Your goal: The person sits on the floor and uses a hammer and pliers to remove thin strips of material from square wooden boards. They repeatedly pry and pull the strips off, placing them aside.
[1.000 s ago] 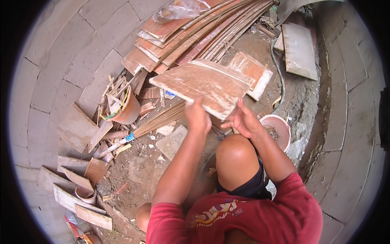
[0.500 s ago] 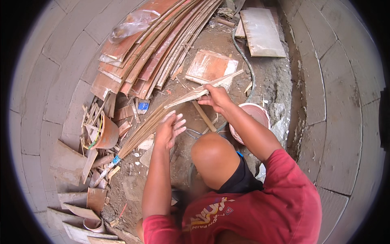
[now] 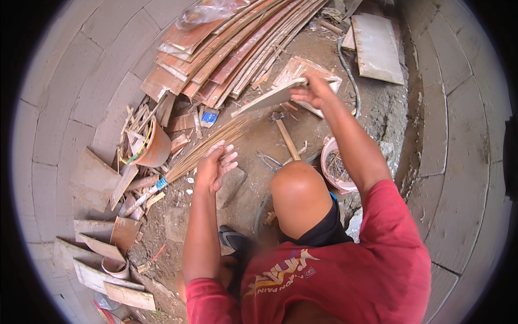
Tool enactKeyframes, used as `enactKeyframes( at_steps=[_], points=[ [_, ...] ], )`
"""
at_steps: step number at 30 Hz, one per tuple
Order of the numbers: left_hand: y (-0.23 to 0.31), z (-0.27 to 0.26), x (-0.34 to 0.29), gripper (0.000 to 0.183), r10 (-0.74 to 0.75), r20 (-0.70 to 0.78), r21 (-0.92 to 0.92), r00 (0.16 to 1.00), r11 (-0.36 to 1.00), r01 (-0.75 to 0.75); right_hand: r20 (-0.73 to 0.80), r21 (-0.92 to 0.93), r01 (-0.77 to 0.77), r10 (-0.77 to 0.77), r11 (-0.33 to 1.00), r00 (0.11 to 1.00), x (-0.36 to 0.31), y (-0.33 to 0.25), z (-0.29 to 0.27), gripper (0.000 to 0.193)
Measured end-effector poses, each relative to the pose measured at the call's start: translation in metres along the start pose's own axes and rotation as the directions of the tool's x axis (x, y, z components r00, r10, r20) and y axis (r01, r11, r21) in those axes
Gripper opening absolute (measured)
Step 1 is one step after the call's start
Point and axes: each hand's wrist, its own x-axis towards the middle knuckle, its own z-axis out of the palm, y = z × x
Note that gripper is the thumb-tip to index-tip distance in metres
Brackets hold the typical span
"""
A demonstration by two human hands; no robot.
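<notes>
A thin wooden board [image 3: 268,99] with a pale edge and a greyish face is tilted in the air, its right end gripped by my right hand [image 3: 314,93]. Fingers apart and whitened with dust, my left hand [image 3: 215,166] hovers empty, apart from the board. Beneath it on the ground lies a stick broom [image 3: 202,147] with a blue-bound handle end. A hammer [image 3: 287,139] with a wooden handle lies in front of my knee, beside a metal plier-like tool [image 3: 268,160].
Long plywood strips [image 3: 226,59] are stacked at the far left. A pink bucket [image 3: 339,164] holding thin scraps stands right of my knee. An orange bucket [image 3: 152,146] of wood offcuts stands left. A hose [image 3: 349,73] runs along the ground beside a plywood square [image 3: 302,69].
My right hand has raised and turned the board, moving its near end away from my left hand. The view has shifted, showing more of the hammer and the pink bucket's contents.
</notes>
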Motion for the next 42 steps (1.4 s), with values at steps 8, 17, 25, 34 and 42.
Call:
enactKeyframes(
  at_steps=[8,17,25,34,42],
  points=[
    [0.007,-0.029,0.003,0.042,0.019,-0.065,-0.083,0.998,0.996,-0.024,0.089,-0.063,0.168,-0.163,0.984,0.983,-0.012,-0.037,-0.051,0.045],
    [-0.010,-0.042,0.005,0.045,-0.023,-0.117,-0.093,0.993,0.996,0.012,0.134,0.068,0.221,-0.229,0.973,0.964,0.032,0.001,-0.117,0.048],
    [-0.010,-0.050,0.008,0.037,-0.006,-0.160,-0.142,0.987,0.990,-0.017,-0.440,-0.481,-0.231,-0.005,0.846,0.898,0.055,0.046,-0.154,0.067],
    [0.122,-0.014,-0.098,0.019,0.515,0.202,0.085,0.833,0.838,-0.539,-0.179,-0.798,-0.186,0.070,0.573,0.981,0.009,0.120,-0.179,0.067],
    [0.157,-0.005,-0.284,0.018,0.644,0.745,-0.045,0.175,0.310,-0.950,0.140,-0.915,0.108,0.055,0.388,0.989,-0.029,0.084,-0.083,0.060]
  ],
)
